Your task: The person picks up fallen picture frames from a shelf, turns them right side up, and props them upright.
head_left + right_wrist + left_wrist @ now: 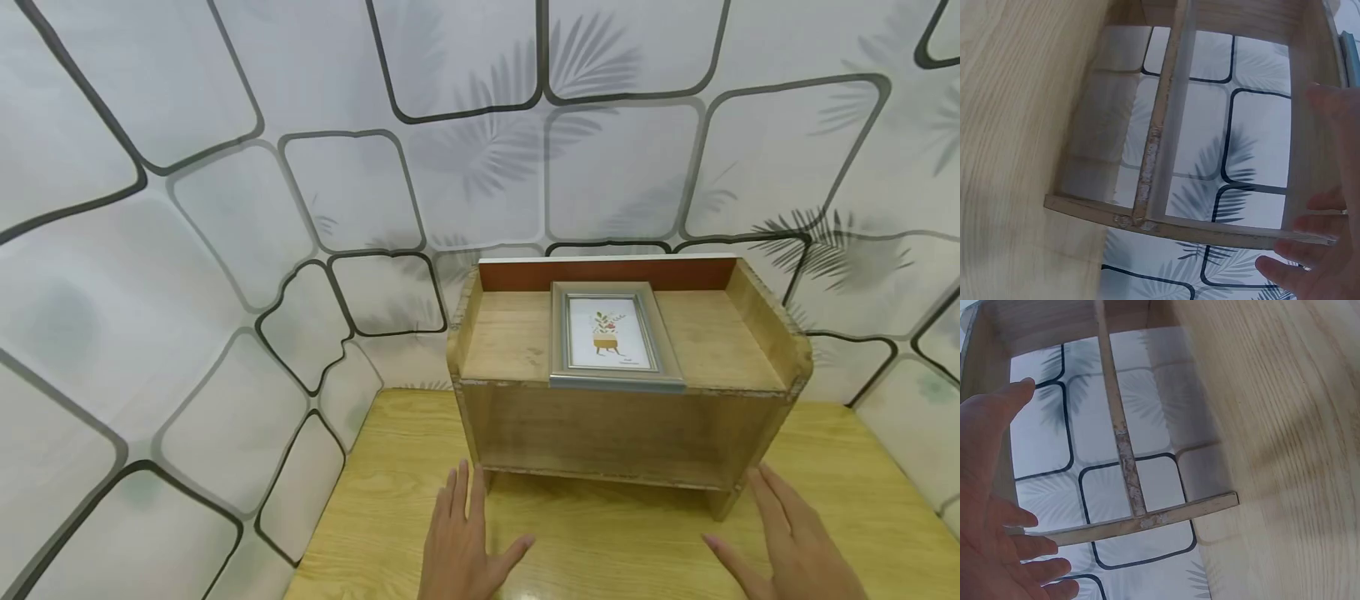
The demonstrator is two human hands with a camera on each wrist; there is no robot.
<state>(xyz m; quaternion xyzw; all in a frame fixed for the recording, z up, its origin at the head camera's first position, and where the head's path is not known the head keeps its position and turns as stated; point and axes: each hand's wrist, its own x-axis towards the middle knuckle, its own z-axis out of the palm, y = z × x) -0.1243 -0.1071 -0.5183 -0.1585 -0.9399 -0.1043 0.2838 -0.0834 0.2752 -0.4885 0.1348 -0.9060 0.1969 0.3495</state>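
Observation:
A small wooden two-tier shelf (600, 429), worn and chipped along its edges, stands upright on the table. Lying face up on its top board is a grey picture frame (615, 337) showing a plant in a yellow pot. My left hand (461, 542) is held in front of the shelf's left end, fingers straight and thumb spread. Opposite it, near the right end, is my right hand (795, 542), its fingers extended too. Neither hand holds anything. In the left wrist view, the fingers overlap a side panel (1104, 531); the right wrist view has the other side panel (1210, 236) beside the fingertips.
Under the shelf is a light wood-grain table (405, 467). White wall covering (480, 192) with dark rounded outlines and grey leaves rises behind it and along the left. The shelf's back is open, so this pattern shows through in both wrist views.

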